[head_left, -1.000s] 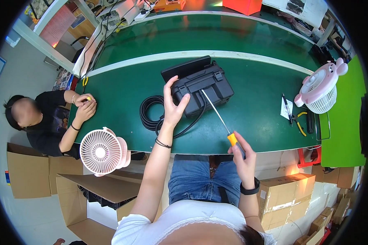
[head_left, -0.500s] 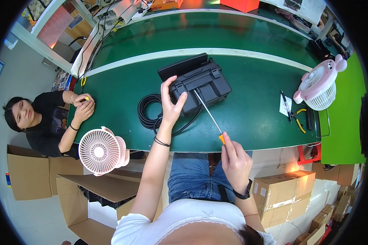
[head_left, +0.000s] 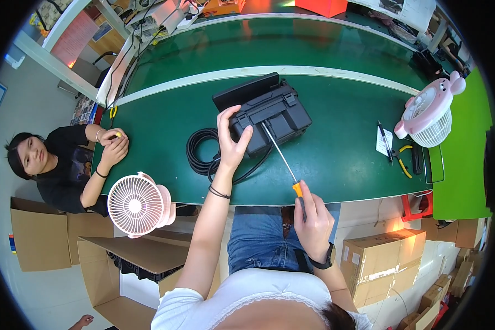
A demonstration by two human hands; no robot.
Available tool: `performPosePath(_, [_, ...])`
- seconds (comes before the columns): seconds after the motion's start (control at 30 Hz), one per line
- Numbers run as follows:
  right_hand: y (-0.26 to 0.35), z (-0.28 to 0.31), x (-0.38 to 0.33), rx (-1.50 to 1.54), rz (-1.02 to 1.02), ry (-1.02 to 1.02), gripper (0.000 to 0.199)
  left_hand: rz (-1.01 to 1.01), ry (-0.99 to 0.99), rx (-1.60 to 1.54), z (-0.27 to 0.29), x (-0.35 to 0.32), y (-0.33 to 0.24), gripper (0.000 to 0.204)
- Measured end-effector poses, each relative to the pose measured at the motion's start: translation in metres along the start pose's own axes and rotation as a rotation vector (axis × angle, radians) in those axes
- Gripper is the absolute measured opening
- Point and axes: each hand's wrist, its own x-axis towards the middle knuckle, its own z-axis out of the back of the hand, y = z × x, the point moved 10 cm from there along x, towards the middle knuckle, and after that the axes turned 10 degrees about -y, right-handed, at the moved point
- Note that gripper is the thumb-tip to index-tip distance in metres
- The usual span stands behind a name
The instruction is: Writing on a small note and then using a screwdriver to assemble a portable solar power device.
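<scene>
A black plastic case (head_left: 292, 113) stands on the green table, its flat black lid (head_left: 245, 91) raised on the far side. My left hand (head_left: 232, 146) grips the case's left end, thumb on the near side and fingers toward the lid. In my right hand (head_left: 314, 224) is a screwdriver (head_left: 298, 190) with a yellow and dark handle. Its long shaft slants up to the left, and the tip meets the near face of the case. What the tip touches is too small to make out. A coiled black cable (head_left: 195, 149) lies beside the case, one length running to its underside.
A pink fan (head_left: 135, 206) stands at the table's left front edge, near a seated person (head_left: 66, 165) whose hands rest on the table. At the right are an animal-shaped pink fan (head_left: 429, 113), yellow-handled pliers (head_left: 405, 161) and a pen (head_left: 384, 137) on paper. Cardboard boxes (head_left: 382, 264) stand below.
My right hand has turned slightly on the screwdriver handle and shifted a little left. My left hand and the case hold their place; the whole view has moved slightly.
</scene>
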Motion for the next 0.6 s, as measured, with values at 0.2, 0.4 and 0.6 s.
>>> performPosePath(0.2, [-0.012,-0.011,-0.002,0.159,-0.182,0.122,0.046,-0.079,0.011,0.045,0.004,0.003,-0.01,0.051])
performPosePath(0.4, [-0.049,-0.019,-0.009,0.563,-0.541,0.193,0.046,-0.129,0.017,0.039,-0.003,0.004,-0.018,0.05])
performPosePath(0.6, [-0.074,-0.003,-0.02,0.607,-0.77,0.467,0.046,-0.178,0.032,0.076,0.005,0.001,-0.02,0.051])
